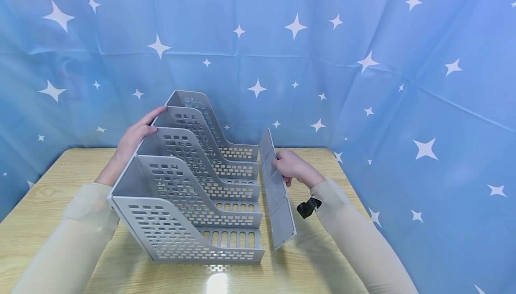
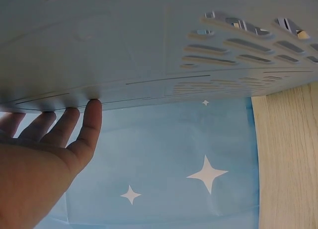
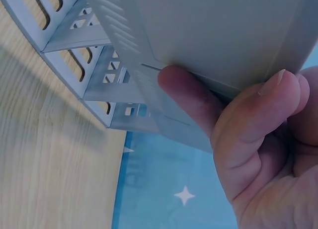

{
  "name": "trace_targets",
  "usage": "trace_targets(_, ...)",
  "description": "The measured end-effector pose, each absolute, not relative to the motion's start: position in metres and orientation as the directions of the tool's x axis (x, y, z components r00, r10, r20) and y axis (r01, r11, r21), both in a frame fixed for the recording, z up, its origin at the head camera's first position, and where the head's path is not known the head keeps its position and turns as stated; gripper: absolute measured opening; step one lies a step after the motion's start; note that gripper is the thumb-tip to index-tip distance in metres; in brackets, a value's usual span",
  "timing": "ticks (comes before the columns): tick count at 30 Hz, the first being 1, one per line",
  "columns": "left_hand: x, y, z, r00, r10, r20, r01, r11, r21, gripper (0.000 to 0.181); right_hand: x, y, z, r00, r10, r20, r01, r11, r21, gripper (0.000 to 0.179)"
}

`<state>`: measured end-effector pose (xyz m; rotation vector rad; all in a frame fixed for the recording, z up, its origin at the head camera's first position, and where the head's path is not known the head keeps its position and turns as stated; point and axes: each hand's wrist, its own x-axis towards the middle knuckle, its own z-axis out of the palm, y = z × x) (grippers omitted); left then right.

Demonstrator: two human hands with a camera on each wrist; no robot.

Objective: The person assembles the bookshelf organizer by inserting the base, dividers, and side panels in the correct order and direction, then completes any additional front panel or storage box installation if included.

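Note:
A grey desktop file rack (image 1: 187,195) with several upright slotted dividers stands on the table, its tall back toward the left. My left hand (image 1: 135,135) rests against that back, thumb and a fingertip at the upper edge. In the left wrist view, the fingers of the left hand (image 2: 54,149) reach out fairly straight to touch the smooth grey back. My right hand (image 1: 292,166) grips a long grey panel (image 1: 278,195) by its right edge. It stands tilted beside the rack's low open ends, a narrow gap between them. The right wrist view shows a finger lying along the panel (image 3: 223,35).
The wood-grain table (image 1: 52,191) lies beneath everything. A blue cloth with white stars (image 1: 258,30) hangs behind the table and at its sides. A black strapped device (image 1: 308,207) sits at the right wrist.

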<state>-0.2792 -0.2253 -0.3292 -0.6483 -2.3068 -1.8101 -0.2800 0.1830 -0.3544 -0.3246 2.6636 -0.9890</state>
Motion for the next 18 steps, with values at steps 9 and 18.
trace_targets(9, -0.278, -0.224, -0.329, -0.897, 0.241, 0.371, 0.416, 0.177, 0.892, 0.06, -0.28, 0.172, -0.348, -0.926, -0.309, -0.215, -0.1, 0.753, -0.65, 0.028)
trace_targets(18, -0.279, -0.223, -0.328, -0.897, 0.225, 0.38, 0.429, 0.237, 0.872, 0.061, -0.281, 0.164, -0.346, -0.922, -0.304, -0.238, -0.1, 0.783, -0.614, 0.03)
